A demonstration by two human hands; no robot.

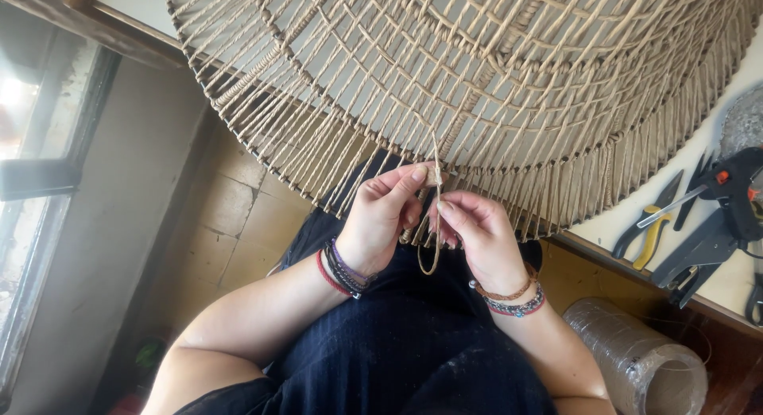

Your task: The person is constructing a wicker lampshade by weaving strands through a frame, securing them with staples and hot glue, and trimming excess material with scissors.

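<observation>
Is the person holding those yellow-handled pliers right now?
No. The yellow-handled pliers lie untouched on the table, while the left hand and right hand pinch a cord loop.

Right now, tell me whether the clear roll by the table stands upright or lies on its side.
On its side: the clear plastic roll lies on the floor, its open core facing the camera.

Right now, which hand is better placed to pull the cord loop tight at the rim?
Probably the right hand: its fingertips pinch the cord loop hanging below the woven frame. The left hand is busy pressing the strand against the rim.
</observation>
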